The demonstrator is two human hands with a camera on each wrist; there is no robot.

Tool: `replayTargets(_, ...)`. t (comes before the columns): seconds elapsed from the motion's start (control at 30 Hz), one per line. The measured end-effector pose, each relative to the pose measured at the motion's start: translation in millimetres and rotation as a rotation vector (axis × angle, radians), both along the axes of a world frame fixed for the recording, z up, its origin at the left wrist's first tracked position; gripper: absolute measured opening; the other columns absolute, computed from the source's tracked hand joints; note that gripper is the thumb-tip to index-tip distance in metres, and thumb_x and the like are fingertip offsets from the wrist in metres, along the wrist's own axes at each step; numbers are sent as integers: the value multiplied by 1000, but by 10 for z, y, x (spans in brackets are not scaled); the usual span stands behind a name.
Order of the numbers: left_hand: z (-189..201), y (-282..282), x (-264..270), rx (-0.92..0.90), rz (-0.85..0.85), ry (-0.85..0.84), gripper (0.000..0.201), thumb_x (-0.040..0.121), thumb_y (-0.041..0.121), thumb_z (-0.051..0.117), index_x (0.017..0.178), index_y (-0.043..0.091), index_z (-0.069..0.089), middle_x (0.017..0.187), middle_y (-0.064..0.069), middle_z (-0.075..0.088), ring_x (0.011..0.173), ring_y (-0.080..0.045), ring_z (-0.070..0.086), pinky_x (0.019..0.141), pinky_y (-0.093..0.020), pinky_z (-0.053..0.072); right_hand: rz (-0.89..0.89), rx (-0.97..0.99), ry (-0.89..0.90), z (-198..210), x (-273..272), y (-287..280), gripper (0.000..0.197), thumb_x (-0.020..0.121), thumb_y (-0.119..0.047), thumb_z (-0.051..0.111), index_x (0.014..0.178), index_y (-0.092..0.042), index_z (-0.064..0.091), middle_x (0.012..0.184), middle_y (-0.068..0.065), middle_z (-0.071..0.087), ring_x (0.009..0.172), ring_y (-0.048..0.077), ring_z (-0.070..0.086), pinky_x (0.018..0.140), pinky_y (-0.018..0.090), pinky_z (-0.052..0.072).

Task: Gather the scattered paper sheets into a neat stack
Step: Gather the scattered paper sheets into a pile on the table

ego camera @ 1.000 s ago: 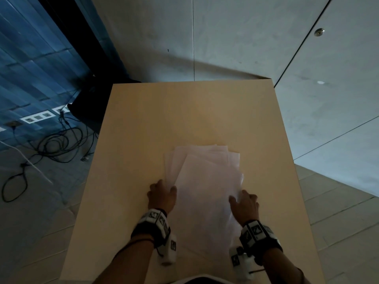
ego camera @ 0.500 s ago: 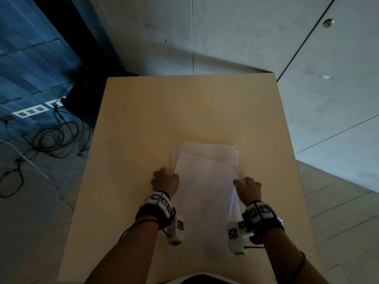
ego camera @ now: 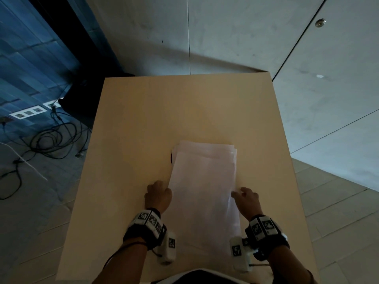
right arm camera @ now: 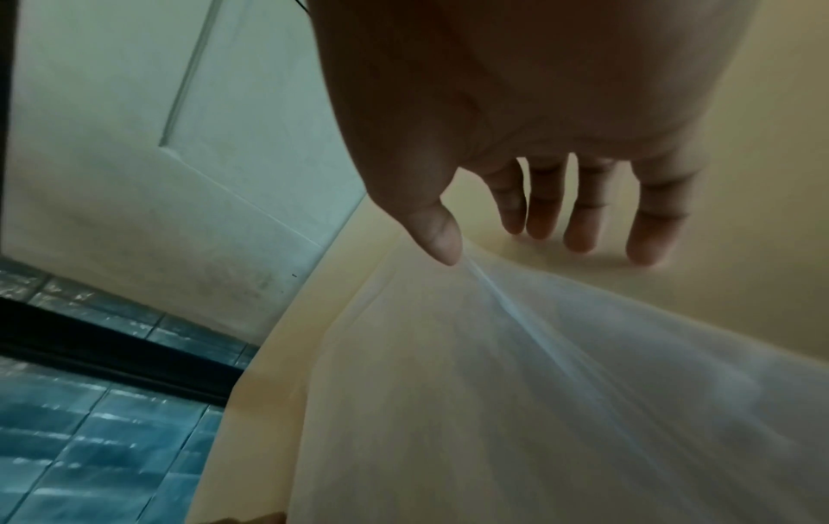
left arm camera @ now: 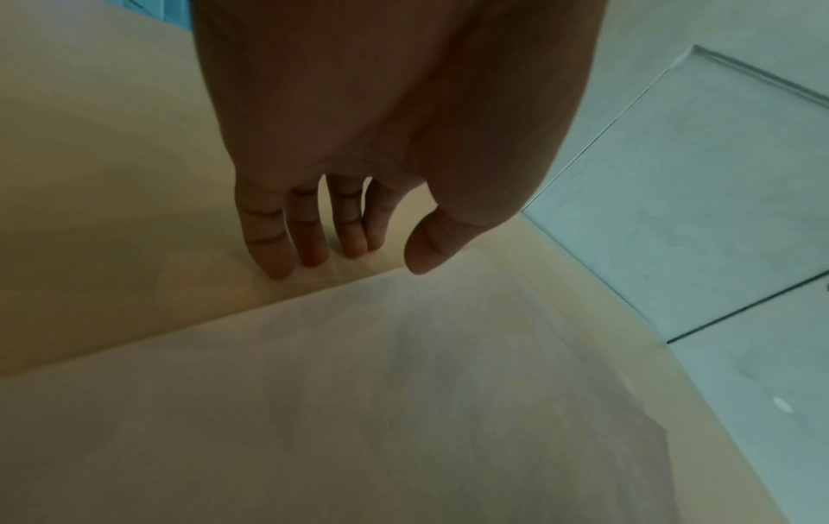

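Several white paper sheets (ego camera: 205,181) lie in a nearly squared stack near the front of the beige table (ego camera: 174,111); their far ends still sit slightly offset. My left hand (ego camera: 159,194) stands against the stack's left long edge. Its fingers (left arm camera: 269,255) point straight down onto the table, and its thumb touches the paper edge (left arm camera: 404,319). My right hand (ego camera: 246,198) stands at the right long edge. Its fingertips (right arm camera: 578,237) rest on the table while its thumb presses the paper (right arm camera: 516,372), which buckles up into a ridge there.
The table ends close behind the stack's near end, by my body. A grey wall (ego camera: 225,37) stands just past the far edge. Cables (ego camera: 47,140) lie on the floor to the left, and tiled floor (ego camera: 338,212) shows on the right.
The fanned sheets have been drawn together into a narrower, straighter stack. Both hands have shifted along its sides, and the right edge now lifts under my right thumb.
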State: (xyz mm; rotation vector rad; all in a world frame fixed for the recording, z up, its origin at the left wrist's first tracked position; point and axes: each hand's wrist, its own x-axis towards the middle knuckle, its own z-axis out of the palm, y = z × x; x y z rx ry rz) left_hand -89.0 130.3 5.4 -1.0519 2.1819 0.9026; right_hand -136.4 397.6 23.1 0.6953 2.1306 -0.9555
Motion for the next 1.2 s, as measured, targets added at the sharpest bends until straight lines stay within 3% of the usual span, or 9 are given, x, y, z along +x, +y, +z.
replayTargets(0.1,-16,122,330,54,-3,33,56,77,34,50,130,16,51,130,-13,54,115,-34,53,103,-41,43,56,-16,-11,14,275,25,55,88,-26,59,137,-3,49,135,22,47,124,40,49,107,48,40)
replayTargets(0.23,-46,301,536,122,-51,12,63,71,44,50,129,21,49,129,-9,55,114,-31,54,103,-42,44,81,-70,-14,35,446,-10,51,88,-26,62,130,1,53,129,22,52,122,41,49,104,50,43)
replayTargets(0.43,145,295,710,20,10,-30,55,87,29,52,137,12,38,136,-18,40,123,-40,45,107,-39,36,-38,-85,-27,-6,501,124,68,84,-35,62,141,-3,45,141,21,42,121,41,52,104,48,46)
replayTargets(0.53,146,418,809,103,-20,-34,62,83,33,54,139,12,38,137,-16,40,124,-37,44,109,-40,36,9,-132,-7,-177,603,129,76,63,-50,61,124,-4,63,125,21,62,108,38,63,93,54,54)
replayTargets(0.6,106,439,802,123,-37,-48,68,75,43,52,136,14,44,134,-16,44,122,-36,46,108,-41,38,61,-149,3,-107,614,91,57,75,-38,64,118,-1,67,118,22,68,105,37,65,92,52,54)
replayTargets(0.7,155,367,701,89,-67,-65,70,69,53,46,123,10,51,126,-20,52,116,-39,50,103,-43,41,83,-87,0,49,536,83,51,89,-26,60,132,2,56,133,24,56,117,39,58,101,44,48)
replayTargets(0.83,271,259,456,40,-56,-58,68,89,42,50,146,12,29,149,-20,28,134,-40,36,113,-40,31,76,-5,8,118,340,61,64,91,-30,56,145,-2,40,146,24,39,129,41,47,110,45,39)
replayTargets(1.03,291,318,-37,5,-105,-65,59,90,39,42,142,12,34,145,-22,29,127,-44,39,108,-44,35,49,13,12,16,12,-94,62,83,-39,57,133,-3,55,136,25,51,118,42,54,104,48,44)
replayTargets(1.2,274,465,-195,5,-92,-88,55,86,31,47,136,10,42,136,-20,35,124,-43,40,104,-44,37,52,74,-39,30,-53,-254,61,86,-41,58,135,-5,51,136,23,43,124,45,46,104,44,39)
